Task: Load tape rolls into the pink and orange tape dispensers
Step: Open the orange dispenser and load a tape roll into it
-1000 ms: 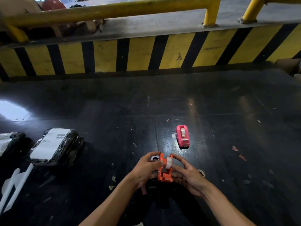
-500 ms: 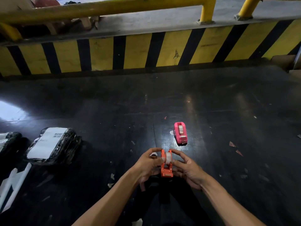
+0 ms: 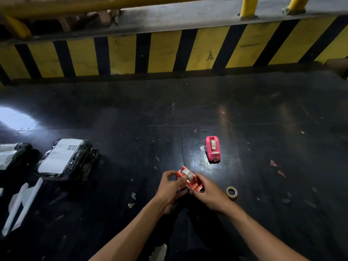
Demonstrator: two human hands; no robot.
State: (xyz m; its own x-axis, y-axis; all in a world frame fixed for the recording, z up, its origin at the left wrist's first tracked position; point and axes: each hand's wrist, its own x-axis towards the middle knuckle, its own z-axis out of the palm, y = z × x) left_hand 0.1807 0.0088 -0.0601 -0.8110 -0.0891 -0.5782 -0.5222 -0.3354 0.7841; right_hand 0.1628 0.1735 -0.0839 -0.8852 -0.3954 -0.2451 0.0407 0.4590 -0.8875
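Both hands cradle the orange dispenser (image 3: 190,180) low over the dark surface (image 3: 131,119): the left hand (image 3: 170,187) pinches the tape roll (image 3: 186,173) seated in it, while the right hand (image 3: 208,194) grips its cutter end, long axis slanting toward the right. The pink dispenser (image 3: 212,150) sits loaded, just beyond.

Warehouse dock: hazard-striped curb (image 3: 169,53), yellow railing (image 3: 94,5), wrapped parcels (image 3: 66,159).

The white label (image 3: 61,155) on the black-wrapped parcel (image 3: 79,162) bears a barcode, its print too small to read.
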